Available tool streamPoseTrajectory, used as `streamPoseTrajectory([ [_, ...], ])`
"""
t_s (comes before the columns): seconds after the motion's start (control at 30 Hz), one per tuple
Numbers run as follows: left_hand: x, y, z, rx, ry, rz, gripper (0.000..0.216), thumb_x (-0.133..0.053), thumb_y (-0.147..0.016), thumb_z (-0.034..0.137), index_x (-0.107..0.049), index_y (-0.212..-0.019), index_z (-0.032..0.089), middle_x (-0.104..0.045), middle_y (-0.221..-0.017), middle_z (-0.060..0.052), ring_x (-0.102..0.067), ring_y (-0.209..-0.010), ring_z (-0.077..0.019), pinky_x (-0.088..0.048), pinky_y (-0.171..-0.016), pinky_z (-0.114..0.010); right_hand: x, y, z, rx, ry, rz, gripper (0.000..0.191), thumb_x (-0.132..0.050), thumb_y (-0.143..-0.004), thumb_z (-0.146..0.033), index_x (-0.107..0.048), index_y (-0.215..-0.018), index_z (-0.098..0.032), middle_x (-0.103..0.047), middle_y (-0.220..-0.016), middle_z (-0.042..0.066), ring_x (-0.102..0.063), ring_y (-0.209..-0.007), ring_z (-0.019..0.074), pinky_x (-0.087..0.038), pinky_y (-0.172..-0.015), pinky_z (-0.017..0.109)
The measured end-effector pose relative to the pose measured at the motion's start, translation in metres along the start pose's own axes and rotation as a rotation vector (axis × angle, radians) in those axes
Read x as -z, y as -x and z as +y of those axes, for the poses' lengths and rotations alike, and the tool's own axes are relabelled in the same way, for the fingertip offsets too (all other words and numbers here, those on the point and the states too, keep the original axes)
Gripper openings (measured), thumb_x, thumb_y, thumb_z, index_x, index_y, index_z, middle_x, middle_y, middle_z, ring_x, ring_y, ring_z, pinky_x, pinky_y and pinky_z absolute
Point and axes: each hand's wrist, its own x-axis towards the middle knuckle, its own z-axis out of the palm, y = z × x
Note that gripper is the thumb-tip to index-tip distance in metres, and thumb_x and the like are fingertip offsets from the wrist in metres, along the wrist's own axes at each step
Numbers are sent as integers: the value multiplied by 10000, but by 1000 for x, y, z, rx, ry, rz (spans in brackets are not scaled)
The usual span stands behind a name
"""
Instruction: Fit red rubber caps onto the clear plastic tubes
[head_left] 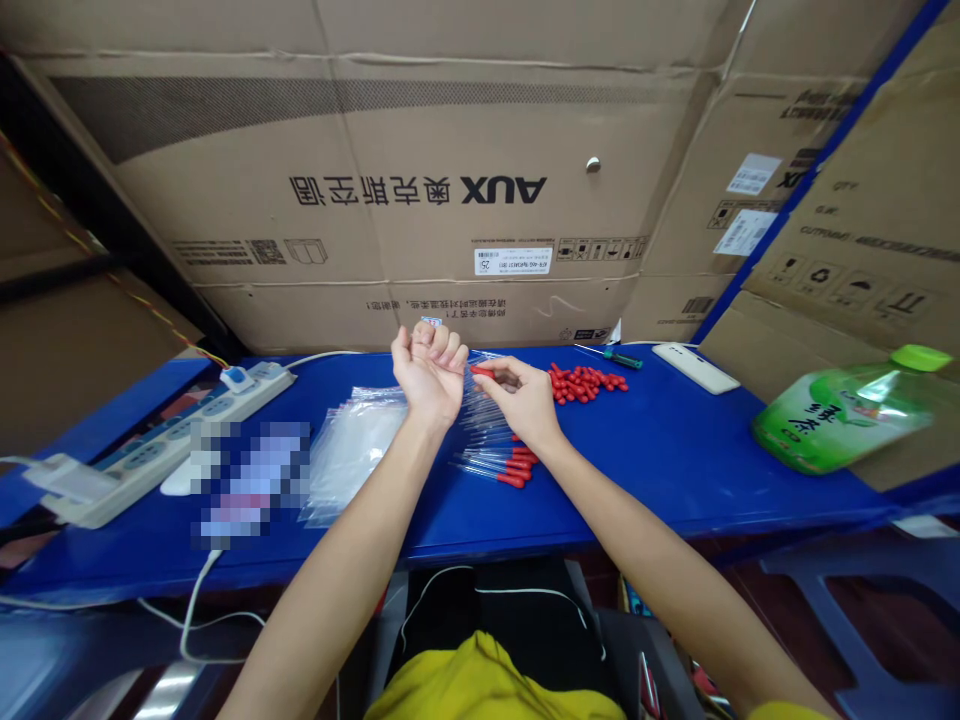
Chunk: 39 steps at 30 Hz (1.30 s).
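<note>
Pinching a red bulb between thumb and fingertips, the right hand holds it level, just beside the curled fingers of the left hand. Such a light grip probably suits something so small and soft-looking, since the fingertips can steer it without squashing it. The left hand is turned palm up, its fingers bent in towards the palm; whether a slim clear tube lies within them cannot be told. Both forearms reach forward over the worktop and angle inward, so the hands meet in front of the body, the right wrist with its back showing.

Beneath and between the hands lie loose clear tubes, roughly side by side, likely so that single ones are easy to pick out. Nearer the body, several bulb-tipped tubes lie with their red ends to the right, seemingly kept in order. A pile of red bulbs sits just beyond the right hand, apparently for short reaches, while clear plastic bags lie flat and overlapping by the left forearm.

Farther out, a screwdriver rests behind the pile, a green bottle stands at the right, and a power strip runs along the left.
</note>
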Motion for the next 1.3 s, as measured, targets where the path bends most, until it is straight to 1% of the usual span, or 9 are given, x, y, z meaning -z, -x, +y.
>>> streamPoseTrajectory([
  [0.07, 0, -1, -2, -38, -60, 4, 418, -466, -1046, 398, -387, -689, 197, -320, -586, 49, -366, -490, -92, -384, -515, -203, 0, -1, 0, -37, -60, 11, 223, -801, -800, -401, -758, -934, -228, -777, -820, 29, -757, -743, 223, -621, -730, 352],
  [0.13, 0, -3, -5, -101, -180, 20, 394, -541, -1028, 391, -435, -705, 192, -451, -642, 25, -485, -574, -97, -443, -592, -196, 2, -4, -1, -61, -84, 39, 265, -800, -797, -436, -755, -939, -216, -773, -807, 31, -758, -734, 220, -622, -697, 341],
  [0.23, 6, -5, -7, -166, -407, 27, 308, -678, -961, 353, -533, -751, 181, -581, -734, 5, -554, -628, -86, -436, -588, -163, 7, -8, -3, -64, -107, 81, 303, -803, -792, -461, -757, -941, -202, -767, -788, 35, -761, -723, 215, -617, -662, 326],
  [0.33, 12, -7, -7, -91, -541, -31, 270, -729, -920, 386, -598, -808, 178, -498, -595, 49, -429, -469, -65, -304, -430, -153, 14, -12, -4, -47, -150, 103, 327, -822, -772, -466, -764, -944, -194, -776, -818, 46, -766, -721, 217, -622, -654, 329],
  [0.43, 15, -7, -9, -43, -572, -43, 329, -731, -904, 464, -609, -835, 167, -471, -550, 58, -387, -434, -68, -256, -376, -159, 18, -14, -2, -48, -164, 118, 364, -829, -759, -484, -776, -972, -193, -785, -849, 54, -776, -742, 231, -635, -657, 343],
  [0.63, 10, -3, -15, -8, -514, 10, 431, -724, -893, 540, -576, -802, 145, -404, -547, 74, -346, -431, -40, -230, -375, -131, 22, -13, 2, 1, -112, 136, 322, -816, -779, -466, -803, -973, -208, -794, -849, 42, -788, -773, 246, -662, -682, 360],
  [1.0, 20, -7, -20, 22, -539, 38, 408, -698, -926, 509, -556, -786, 153, -351, -526, 87, -296, -411, -35, -196, -379, -137, 25, -10, 9, 73, 24, 71, 260, -758, -850, -454, -807, -975, -231, -807, -882, 29, -795, -790, 244, -679, -728, 370],
  [1.17, 20, -5, -23, 53, -500, 101, 383, -694, -942, 458, -545, -773, 149, -358, -525, 89, -301, -402, -29, -200, -374, -130, 31, -11, 9, 138, 202, 40, 222, -705, -911, -407, -800, -1020, -238, -812, -893, 29, -793, -787, 235, -672, -745, 360],
  [1.3, 21, -7, -22, 69, -471, 225, 350, -689, -955, 414, -576, -783, 131, -383, -528, 85, -317, -397, -23, -205, -362, -127, 39, -14, 5, 278, 409, -27, 243, -703, -925, -310, -768, -1149, -242, -810, -1002, 40, -779, -820, 211, -643, -805, 347],
])
